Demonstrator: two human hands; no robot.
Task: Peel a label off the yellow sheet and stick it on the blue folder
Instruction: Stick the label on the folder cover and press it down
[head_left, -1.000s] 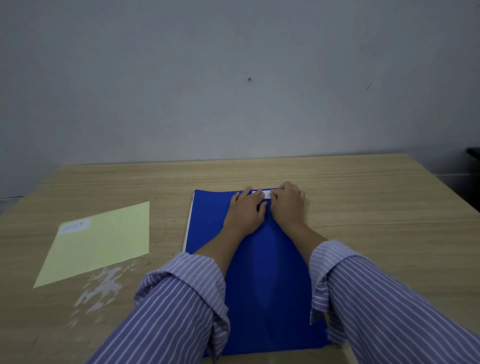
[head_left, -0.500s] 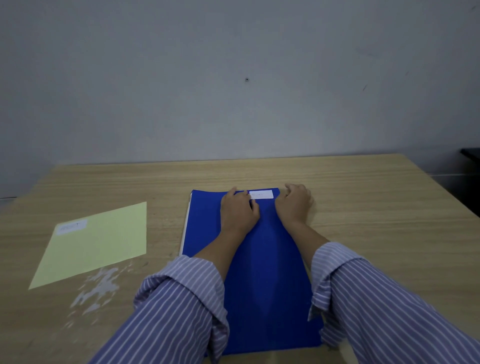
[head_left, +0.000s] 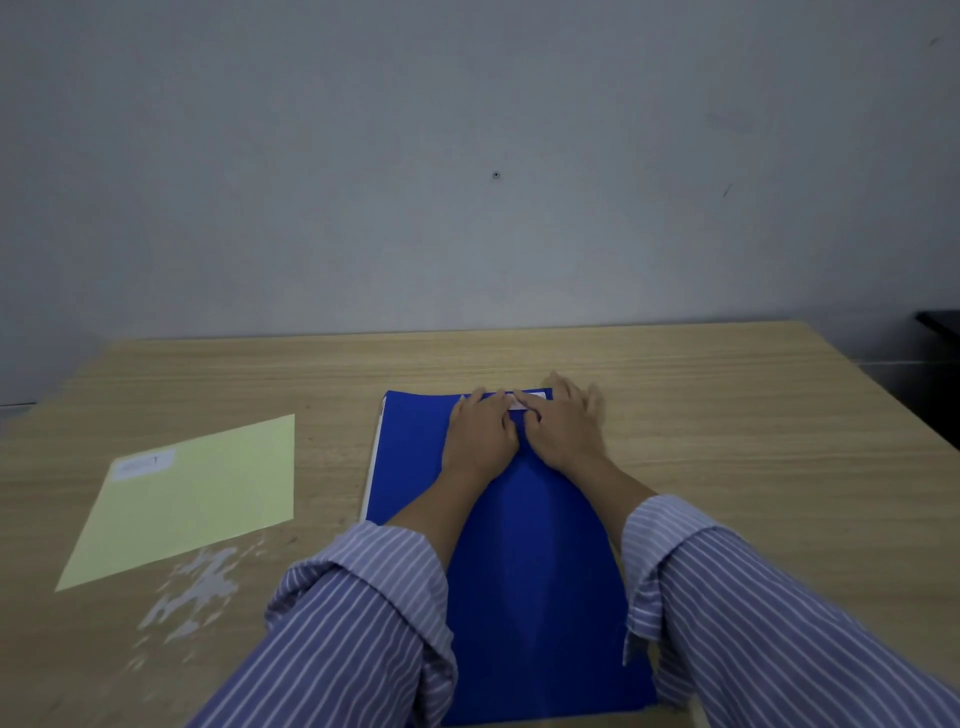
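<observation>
Two sleeves (head_left: 363, 618): striped, lower frame.
Folder: one blue folder (head_left: 524, 571), centre, flat on table (head_left: 727, 415).
Sheet: one yellow sheet (head_left: 192, 499), left; one label left on it (head_left: 143, 464), writing unreadable.
Hands: left hand (head_left: 480, 434) and right hand (head_left: 563, 426) flat, fingers extended, gripping nothing, pressing one white label (head_left: 524, 401) at folder's far edge.

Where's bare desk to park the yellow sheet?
Bare strips: between the blue folder and the right desk edge, and behind the folder up to the wall. Crowded: folder's far edge, where both hands press the label. Yellow sheet fills the left.
</observation>
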